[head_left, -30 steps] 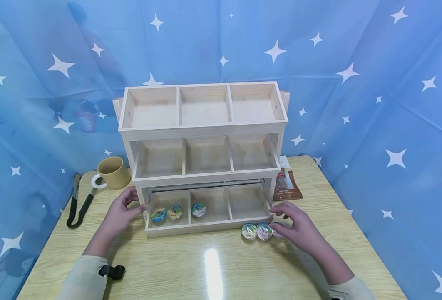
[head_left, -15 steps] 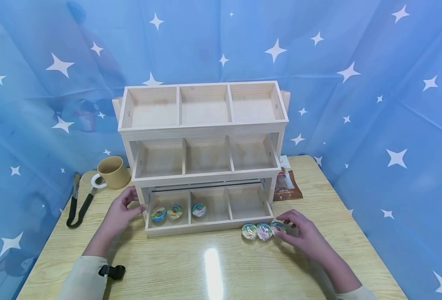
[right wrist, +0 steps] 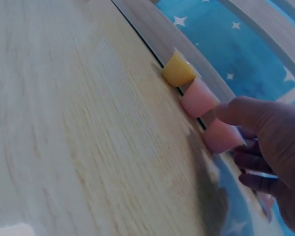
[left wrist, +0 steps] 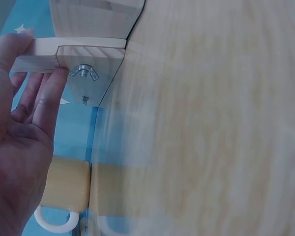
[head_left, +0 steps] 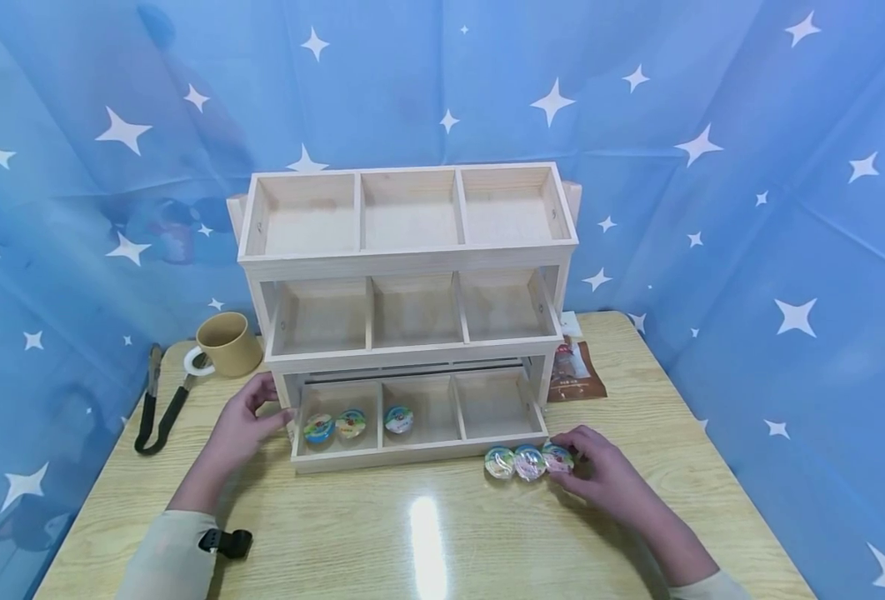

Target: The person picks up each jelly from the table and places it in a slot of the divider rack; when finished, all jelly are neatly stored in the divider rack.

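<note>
A three-tier wooden rack (head_left: 407, 260) stands on the table, each tier split into three compartments. My left hand (head_left: 242, 421) grips the left end of its bottom tray; in the left wrist view the thumb lies on one side of the wood and the fingers (left wrist: 49, 101) on the other. In front of the tray's right end, three jelly cups sit in a row: a yellow one (right wrist: 178, 71), a pink one (right wrist: 198, 98) and another pink one (right wrist: 221, 136). My right hand (head_left: 600, 475) pinches the rightmost cup (head_left: 558, 457) between thumb and fingers.
The bottom tray holds two jelly cups (head_left: 334, 426) in its left compartment and one cup (head_left: 398, 420) in the middle. A tan mug (head_left: 229, 346) and black-handled tongs (head_left: 159, 417) lie at left. A brown packet (head_left: 577, 373) lies behind the right side.
My right hand has left the tray's right corner, moved down and right, then closed in on the rightmost jelly cup. The left hand has stayed on the rack.
</note>
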Motion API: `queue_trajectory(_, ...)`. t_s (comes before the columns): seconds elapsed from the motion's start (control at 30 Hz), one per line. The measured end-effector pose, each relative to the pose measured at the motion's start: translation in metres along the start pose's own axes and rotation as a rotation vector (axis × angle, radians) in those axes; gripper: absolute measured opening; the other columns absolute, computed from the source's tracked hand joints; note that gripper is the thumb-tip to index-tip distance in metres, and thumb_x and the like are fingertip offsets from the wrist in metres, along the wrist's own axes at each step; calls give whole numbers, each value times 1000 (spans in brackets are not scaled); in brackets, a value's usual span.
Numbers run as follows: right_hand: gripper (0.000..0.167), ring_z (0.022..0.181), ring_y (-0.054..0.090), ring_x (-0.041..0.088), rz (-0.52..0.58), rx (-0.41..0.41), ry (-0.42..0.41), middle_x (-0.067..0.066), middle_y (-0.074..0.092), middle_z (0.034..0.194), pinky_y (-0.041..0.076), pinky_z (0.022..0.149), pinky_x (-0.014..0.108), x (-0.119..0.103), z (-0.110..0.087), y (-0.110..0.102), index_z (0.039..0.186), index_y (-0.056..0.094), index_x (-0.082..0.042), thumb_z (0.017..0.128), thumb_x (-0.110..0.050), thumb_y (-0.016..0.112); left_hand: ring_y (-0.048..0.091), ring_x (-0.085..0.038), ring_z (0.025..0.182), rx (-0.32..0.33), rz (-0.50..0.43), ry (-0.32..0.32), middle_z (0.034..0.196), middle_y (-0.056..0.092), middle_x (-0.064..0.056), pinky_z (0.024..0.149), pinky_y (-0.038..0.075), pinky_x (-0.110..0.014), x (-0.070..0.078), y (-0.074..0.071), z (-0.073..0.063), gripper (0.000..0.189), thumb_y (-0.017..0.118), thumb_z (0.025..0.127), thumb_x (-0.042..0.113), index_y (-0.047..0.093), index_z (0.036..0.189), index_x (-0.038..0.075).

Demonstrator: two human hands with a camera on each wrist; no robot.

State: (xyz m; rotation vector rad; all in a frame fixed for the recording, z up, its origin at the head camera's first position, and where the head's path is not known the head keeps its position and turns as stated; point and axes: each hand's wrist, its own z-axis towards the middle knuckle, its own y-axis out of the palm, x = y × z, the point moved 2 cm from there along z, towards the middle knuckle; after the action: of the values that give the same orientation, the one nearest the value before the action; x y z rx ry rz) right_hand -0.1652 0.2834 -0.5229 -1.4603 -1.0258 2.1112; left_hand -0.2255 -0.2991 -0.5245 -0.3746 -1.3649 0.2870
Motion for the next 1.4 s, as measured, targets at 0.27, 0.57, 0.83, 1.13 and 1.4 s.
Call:
queue_trajectory(0.27, 42, 95, 61, 9, -113, 67, -22, -7, 68, 109, 58, 80, 32, 1, -2, 0, 118, 77, -7, 81, -10, 98, 63, -6, 114, -1, 4, 4, 132, 70, -19, 112, 40, -57, -1, 0, 1, 57, 81, 101, 7, 57, 153, 3)
queue_trajectory(0.57, 43, 96, 61, 9, -165, 133, -48, -8, 67, 106, 59, 82, 34, 1, -1, -4, 114, 77, -8, 76, -6, 96, 63, -6, 113, 2, 1, 5, 132, 70, -19, 112, 40, -58, -1, -1, 1, 58, 81, 101, 7, 57, 153, 4)
queue_trajectory(0.83, 46, 98, 63, 9, -142, 184, -115, -9, 69, 109, 59, 84, 32, -8, 2, -7, 114, 77, -10, 74, -5, 97, 63, -7, 112, 8, 16, 17, 129, 71, -18, 110, 42, -50, -2, 0, 1, 55, 81, 101, 7, 58, 152, 4)
queue_trajectory(1.13, 49, 103, 66, 14, -55, 225, -238, -8, 71, 114, 56, 91, 25, -33, 22, -6, 116, 78, -12, 73, 0, 97, 63, -7, 113, 8, 13, 11, 132, 70, -18, 110, 41, -53, -2, -1, 0, 56, 81, 101, 7, 58, 152, 4)
queue_trajectory(1.4, 46, 102, 62, 12, 8, 148, -297, -6, 69, 112, 58, 85, 33, -54, 52, 11, 117, 77, -11, 75, -5, 95, 63, -9, 114, 4, -3, 15, 130, 69, -19, 112, 41, -59, -3, 0, 1, 55, 81, 102, 7, 58, 152, 3)
